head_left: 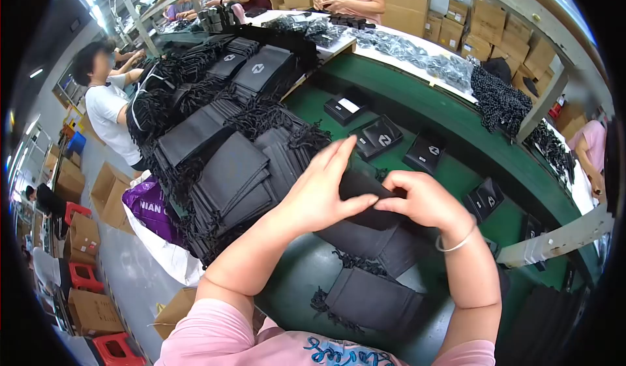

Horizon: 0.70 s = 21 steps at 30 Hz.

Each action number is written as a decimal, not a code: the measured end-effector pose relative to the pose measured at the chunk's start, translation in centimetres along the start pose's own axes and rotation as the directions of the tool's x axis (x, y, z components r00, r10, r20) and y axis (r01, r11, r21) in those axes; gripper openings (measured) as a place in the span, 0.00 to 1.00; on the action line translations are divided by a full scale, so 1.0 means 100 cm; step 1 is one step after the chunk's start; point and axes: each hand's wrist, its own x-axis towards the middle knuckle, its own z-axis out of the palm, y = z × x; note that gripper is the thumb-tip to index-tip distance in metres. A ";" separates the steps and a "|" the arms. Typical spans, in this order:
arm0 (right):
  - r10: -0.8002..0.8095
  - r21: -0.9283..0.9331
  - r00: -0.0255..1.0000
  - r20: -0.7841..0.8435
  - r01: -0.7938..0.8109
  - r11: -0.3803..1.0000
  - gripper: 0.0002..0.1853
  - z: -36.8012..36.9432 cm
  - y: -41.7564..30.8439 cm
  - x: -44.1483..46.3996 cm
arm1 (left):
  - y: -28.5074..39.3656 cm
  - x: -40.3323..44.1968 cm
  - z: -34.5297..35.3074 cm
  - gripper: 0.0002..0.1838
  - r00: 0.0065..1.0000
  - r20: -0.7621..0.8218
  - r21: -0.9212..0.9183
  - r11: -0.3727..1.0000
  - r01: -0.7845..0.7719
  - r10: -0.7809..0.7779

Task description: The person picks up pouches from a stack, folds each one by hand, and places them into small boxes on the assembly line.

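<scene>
Between my two hands is a black pouch (368, 199). My left hand (319, 193) has its thumb against the pouch's near edge and its other fingers stretched up beside it. My right hand (420, 199), with a bracelet at the wrist, pinches the pouch's right side between curled fingers and thumb. Below my hands lie more flat black pouches (375, 297) with drawstrings. To the left, large stacks of black pouches (231, 170) are piled up, some showing a pale logo. Beyond my hands, small black boxes (379, 137) with a similar logo sit on the green surface (316, 108).
Clear plastic-wrapped items (411, 56) and black cords (499, 98) cover a white table. Co-workers stand at the far side, left and right. A metal rail (561, 242) crosses at right. A purple bag (153, 209), cartons (85, 242) and red stools (117, 351) are at left.
</scene>
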 end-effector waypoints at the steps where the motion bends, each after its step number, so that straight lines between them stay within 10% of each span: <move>1: 0.031 0.035 0.999 0.022 -0.032 0.999 0.09 -0.007 -0.001 -0.005 | 0.001 -0.001 -0.008 0.23 0.957 0.255 -0.119 0.978 0.174 -0.140; 4: 0.124 0.129 0.988 0.093 -0.135 0.982 0.08 -0.021 -0.001 -0.015 | 0.006 -0.003 -0.025 0.29 0.401 0.890 -0.152 0.688 0.710 -0.218; 9: 0.120 0.598 0.981 -0.151 -0.006 0.802 0.14 0.012 0.017 -0.016 | 0.034 -0.026 -0.003 0.29 0.872 0.486 -0.344 0.930 0.128 0.060; 15: 0.252 0.793 0.965 -0.078 -0.093 0.602 0.16 0.002 0.026 -0.023 | 0.031 -0.029 0.036 0.23 0.927 0.375 -0.220 0.971 0.089 0.000; 21: 0.188 0.749 0.981 -0.041 -0.095 0.656 0.08 -0.019 0.009 -0.036 | 0.007 -0.031 0.066 0.22 0.878 0.479 -0.637 0.692 0.340 0.009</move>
